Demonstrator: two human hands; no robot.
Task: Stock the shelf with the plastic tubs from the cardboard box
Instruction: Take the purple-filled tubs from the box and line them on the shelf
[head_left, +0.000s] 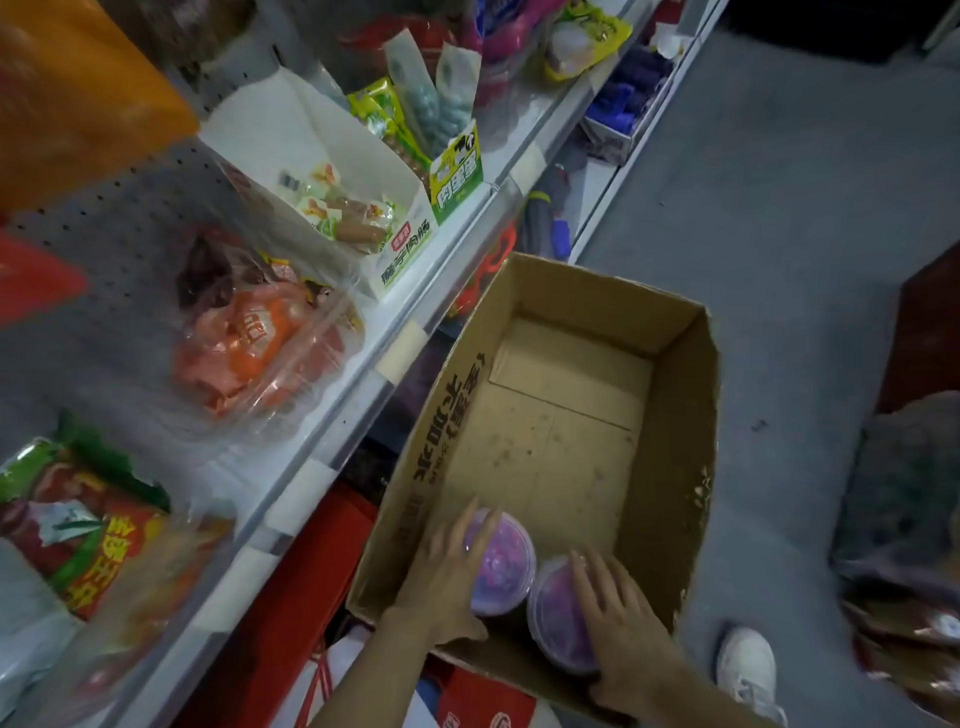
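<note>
An open cardboard box (675, 415) stands on the floor beside the shelf. Two clear plastic tubs with purple contents sit in its near corner. My left hand (447, 571) lies over the left tub (506, 566), fingers spread across its lid and side. My right hand (621, 618) covers the right tub (558, 618), fingers curved over its lid and thumb low on its near side. The rest of the box floor is bare cardboard. The white shelf (363, 374) runs along the left, above the box.
On the shelf lie a bag of orange packets (254, 332), a white display carton of sausages (332, 208), a green carton (457, 176) and a red-green packet (83, 519). Red boxes (291, 597) sit below. My white shoe (748, 670) is right of the box; grey floor beyond.
</note>
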